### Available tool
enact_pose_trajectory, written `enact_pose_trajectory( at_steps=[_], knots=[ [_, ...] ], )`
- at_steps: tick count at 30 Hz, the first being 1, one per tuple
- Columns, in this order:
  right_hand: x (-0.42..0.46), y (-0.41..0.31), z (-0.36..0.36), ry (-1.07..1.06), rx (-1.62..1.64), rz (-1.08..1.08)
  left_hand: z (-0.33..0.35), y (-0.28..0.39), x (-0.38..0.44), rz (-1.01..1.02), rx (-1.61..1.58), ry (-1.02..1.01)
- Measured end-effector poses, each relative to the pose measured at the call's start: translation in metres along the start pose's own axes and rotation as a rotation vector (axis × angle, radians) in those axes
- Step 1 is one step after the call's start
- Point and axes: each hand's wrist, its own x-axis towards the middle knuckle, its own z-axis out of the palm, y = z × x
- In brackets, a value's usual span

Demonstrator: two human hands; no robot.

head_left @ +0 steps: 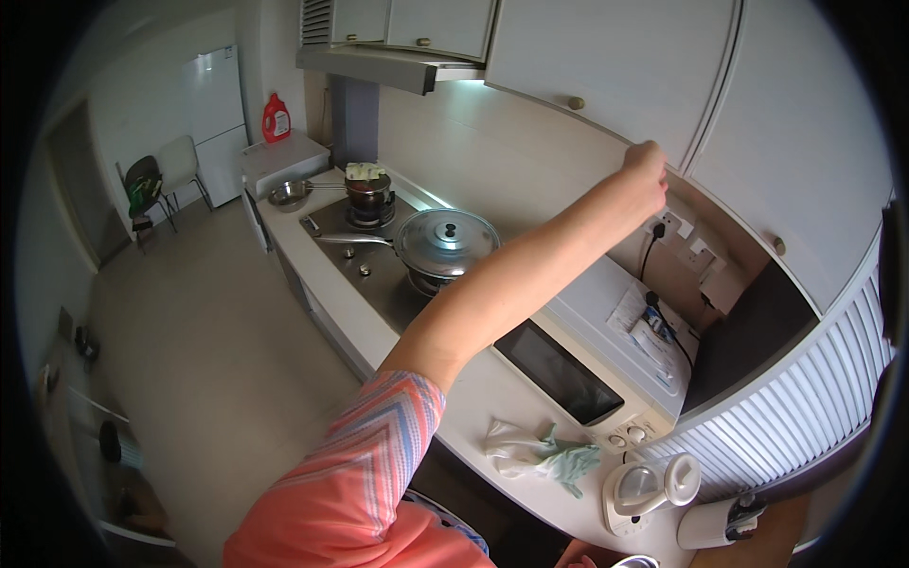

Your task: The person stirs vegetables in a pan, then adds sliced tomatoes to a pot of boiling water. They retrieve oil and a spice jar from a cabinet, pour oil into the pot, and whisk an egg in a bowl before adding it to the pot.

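My left arm stretches up across the view. My left hand [645,174], its fingers curled, is at the lower edge of a white upper cabinet door [596,50], near the seam with the neighbouring door [795,135]. Whether the fingers grip that edge is hidden. The door's round knob [576,103] is apart from the hand. Below the hand are a wall socket [671,226] with a black plug and a microwave oven [568,373]. Only a bit of my right hand [584,562] shows at the bottom rim, beside a metal-rimmed vessel [637,561]; its hold is cut off.
A lidded pan [447,245] and a saucepan [368,192] stand on the gas hob [334,245], handles towards the floor side. Rubber gloves [550,454], a white kettle [646,490] and a utensil holder [710,524] are on the counter [472,397]. The range hood [376,67] juts out above.
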Motion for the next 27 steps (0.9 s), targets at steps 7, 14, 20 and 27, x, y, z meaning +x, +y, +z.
enact_pose_trajectory(
  at_steps=[7, 14, 20, 27],
  knots=[
    [-0.003, -0.023, 0.038, 0.002, -0.097, 0.021, -0.179, 0.03, -0.051, 0.112, 1.37, -0.622],
    [0.007, -0.015, 0.117, 0.008, -0.276, -0.042, -0.457, 0.229, 0.093, 0.634, 2.233, 0.59],
    [0.021, -0.03, 0.249, 0.169, -0.305, -0.028, -0.578, 0.32, 0.227, 0.515, 2.346, 0.617],
    [0.009, -0.114, 0.395, 0.25, -0.4, -0.023, -0.677, 0.365, 0.337, 0.377, 2.318, 0.322]
  ],
)
